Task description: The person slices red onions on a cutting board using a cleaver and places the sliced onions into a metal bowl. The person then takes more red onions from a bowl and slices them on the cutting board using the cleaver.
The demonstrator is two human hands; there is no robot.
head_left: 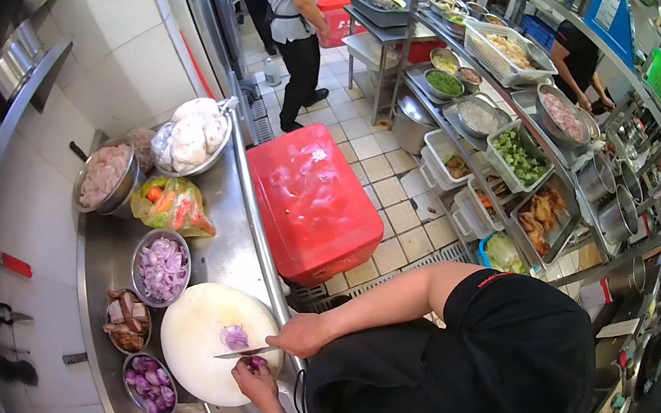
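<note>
On a round white cutting board [196, 335] lies a small pile of sliced purple onion [234, 337]. My right hand [298, 335] is closed around the handle of a knife [237, 354], whose blade lies across the board beside the slices. Below the blade, my left hand [255, 381] holds a piece of purple onion [259, 362] against the board with bent fingers. Left of the board stand a bowl of sliced onion [162, 268], a bowl of whole peeled onions [150, 385] and a bowl of browned meat pieces [126, 320].
A red box [313, 200] stands beyond the counter edge. Farther along the counter are a bowl of raw meat [104, 177], a vegetable bag [171, 205] and a bowl with white bags [194, 139]. Food shelves [470, 149] stand right; people [296, 34] stand in the aisle.
</note>
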